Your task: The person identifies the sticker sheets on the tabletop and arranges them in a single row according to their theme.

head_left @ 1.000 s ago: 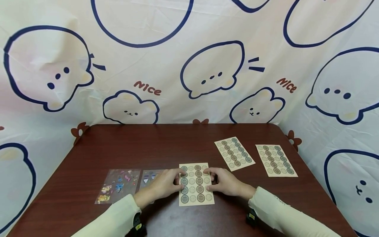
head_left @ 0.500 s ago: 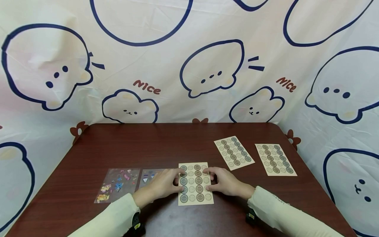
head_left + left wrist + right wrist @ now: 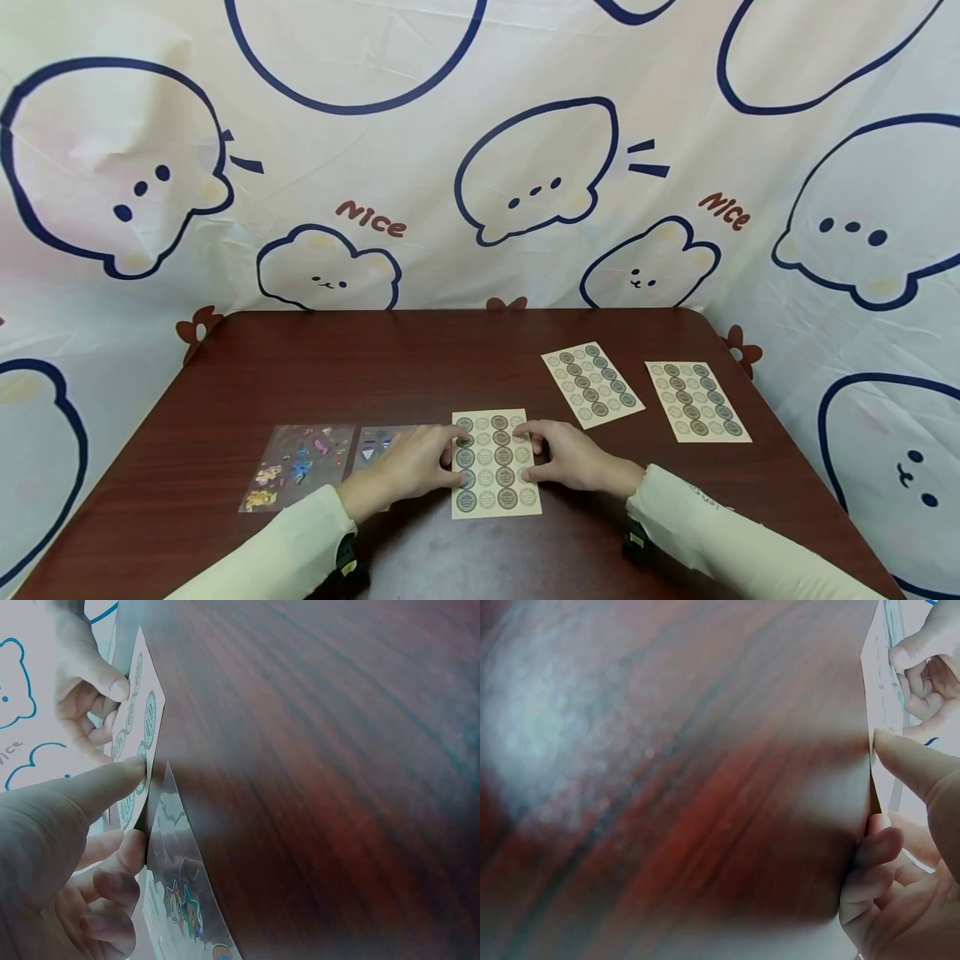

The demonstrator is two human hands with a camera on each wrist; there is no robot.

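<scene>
A cream sticker sheet (image 3: pixel 486 479) printed with rows of round grey, brown and pale labels lies at the front middle of the table. My left hand (image 3: pixel 411 461) pinches its left edge, the thumb on the printed face. Along the opposite edge my right hand (image 3: pixel 576 460) holds it the same way. In the left wrist view, the left thumb presses a round label, with curled fingers at the sheet's edge. The right wrist view shows the right thumb on the sheet (image 3: pixel 883 697), seen nearly edge-on, with fingers curled beside and below it.
Two similar sticker sheets, one tilted (image 3: pixel 592 385) and one farther right (image 3: pixel 697 402), lie at the back right. A clear sheet with colourful stickers (image 3: pixel 300 467) lies left, beside another clear sheet (image 3: pixel 371 446) partly under the left forearm. Patterned cloth (image 3: pixel 450 167) hangs behind the table (image 3: pixel 337 358).
Everything in the head view shifts up slightly, as if the camera tilted. Both hands stay on the sticker sheet in the same hold.
</scene>
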